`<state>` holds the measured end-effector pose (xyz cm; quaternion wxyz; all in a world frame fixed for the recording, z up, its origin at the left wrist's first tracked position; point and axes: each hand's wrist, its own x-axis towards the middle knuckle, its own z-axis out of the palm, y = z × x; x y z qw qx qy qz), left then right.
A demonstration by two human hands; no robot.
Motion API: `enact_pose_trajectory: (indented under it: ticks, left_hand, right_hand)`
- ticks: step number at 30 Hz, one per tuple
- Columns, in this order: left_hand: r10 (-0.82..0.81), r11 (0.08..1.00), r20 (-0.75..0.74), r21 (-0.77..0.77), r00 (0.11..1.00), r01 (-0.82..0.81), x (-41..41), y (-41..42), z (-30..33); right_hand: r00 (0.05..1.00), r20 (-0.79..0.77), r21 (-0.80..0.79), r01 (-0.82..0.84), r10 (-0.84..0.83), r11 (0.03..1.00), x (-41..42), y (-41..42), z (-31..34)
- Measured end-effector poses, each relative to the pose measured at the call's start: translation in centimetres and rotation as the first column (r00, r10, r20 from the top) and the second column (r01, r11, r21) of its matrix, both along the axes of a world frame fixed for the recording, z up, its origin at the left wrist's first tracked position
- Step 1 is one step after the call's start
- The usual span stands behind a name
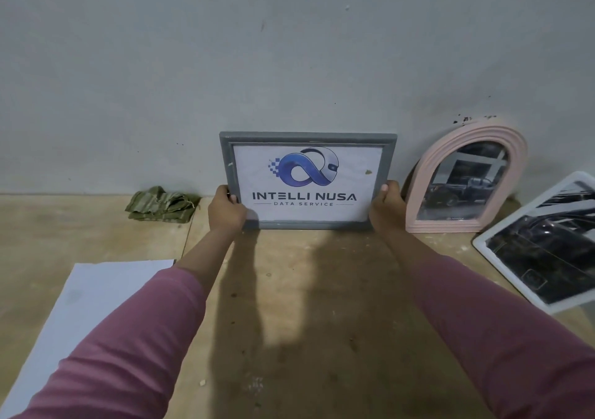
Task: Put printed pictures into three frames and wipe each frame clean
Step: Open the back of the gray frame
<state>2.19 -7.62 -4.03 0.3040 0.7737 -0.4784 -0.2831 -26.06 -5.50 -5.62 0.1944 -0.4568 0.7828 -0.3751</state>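
A grey rectangular frame (pixel 308 137) stands upright against the wall, holding a printed logo picture that reads "INTELLI NUSA DATA SERVICE". My left hand (pixel 226 208) grips its lower left corner, thumb on the front. My right hand (pixel 386 205) grips its lower right corner. To the right, a pink arched frame (pixel 512 143) with a dark car picture leans on the wall. A white rounded frame (pixel 486 248) with a dark car picture lies flat at the far right. A crumpled green cloth (pixel 161 204) lies by the wall to the left.
A white sheet of paper (pixel 87 302) lies on the wooden surface (pixel 306 289) at the front left, partly under my left sleeve. The grey wall (pixel 289 64) rises directly behind the frames.
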Motion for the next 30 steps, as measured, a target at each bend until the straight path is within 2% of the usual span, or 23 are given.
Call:
enact_pose_trajectory:
  ticks: [9,11,14,17,20,24,26,30]
  left_hand:
    - [0.05,0.996,-0.12,-0.067,0.992,-0.058,-1.2,4.8,2.8]
    - [0.062,0.997,-0.129,-0.045,0.99,-0.068,-1.7,6.4,3.0]
    - [0.052,0.996,-0.151,0.076,0.987,-0.041,-2.4,8.6,3.2]
    - [0.075,0.986,-0.148,0.156,0.986,-0.052,-4.2,10.7,4.7]
    - [0.021,0.999,-0.208,0.03,0.978,-0.015,-7.5,12.7,8.3]
    - [-0.199,0.977,-0.251,-0.131,0.947,0.17,-12.2,15.9,14.9]
    - [-0.294,0.952,-0.207,-0.144,0.933,0.268,-13.7,17.2,18.0]
    - [-0.363,0.925,0.015,-0.115,0.932,0.363,-14.9,18.0,22.0]
  right_hand:
    - [0.96,0.258,-0.214,-0.054,0.11,0.975,-0.8,5.1,4.6]
    - [0.951,0.27,-0.237,-0.085,0.149,0.968,-1.8,7.1,5.7]
    - [0.941,0.296,-0.219,-0.099,0.162,0.971,-2.9,9.8,7.6]
    - [0.943,0.259,-0.203,-0.157,0.208,0.966,-3.2,12.8,10.3]
    - [0.949,0.185,-0.216,-0.215,0.256,0.953,-3.0,15.9,13.1]
    - [0.948,0.096,-0.282,-0.267,0.304,0.922,-1.7,19.2,15.8]
    - [0.947,0.05,-0.325,-0.286,0.318,0.901,-0.5,20.6,16.6]
    - [0.942,0.033,-0.382,-0.297,0.334,0.875,2.0,22.3,17.5]
